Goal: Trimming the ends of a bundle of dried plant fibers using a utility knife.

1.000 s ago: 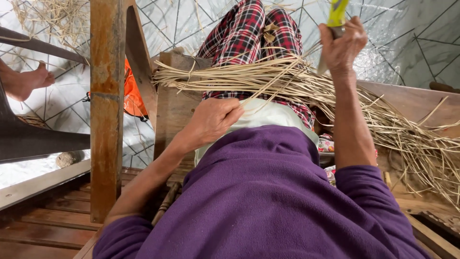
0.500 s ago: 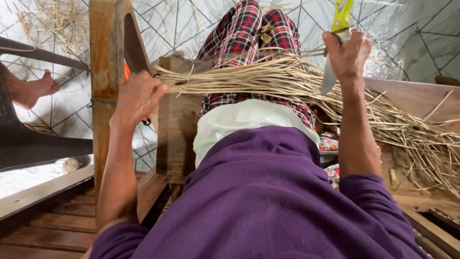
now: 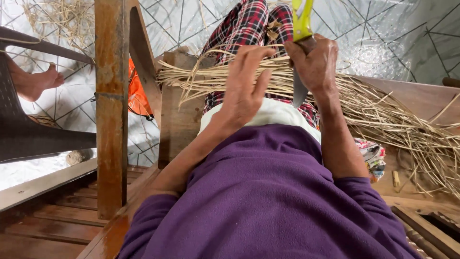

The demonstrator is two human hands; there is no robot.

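Overhead, left hand (image 3: 247, 84) splayed on straw bundle (image 3: 383, 110), right hand (image 3: 314, 64) gripping knife (image 3: 301, 29)

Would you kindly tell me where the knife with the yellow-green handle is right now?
In the head view, upper centre-right: the right hand grips the knife, blade down against the straw bundle, beside the left hand.

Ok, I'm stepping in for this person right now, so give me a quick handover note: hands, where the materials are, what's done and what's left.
Left hand: open, fingers spread, resting on the bundle of pale straw strips across the lap.
Right hand: closed around a knife with a yellow-green handle, blade pointing down beside the strips.
Strips: lie across the lap, left ends over the wooden block, the rest trailing right onto the wooden bench.
Done: strips gathered in one bundle.
Left: how many are cut or trimmed cannot be told; loose ends look uneven.
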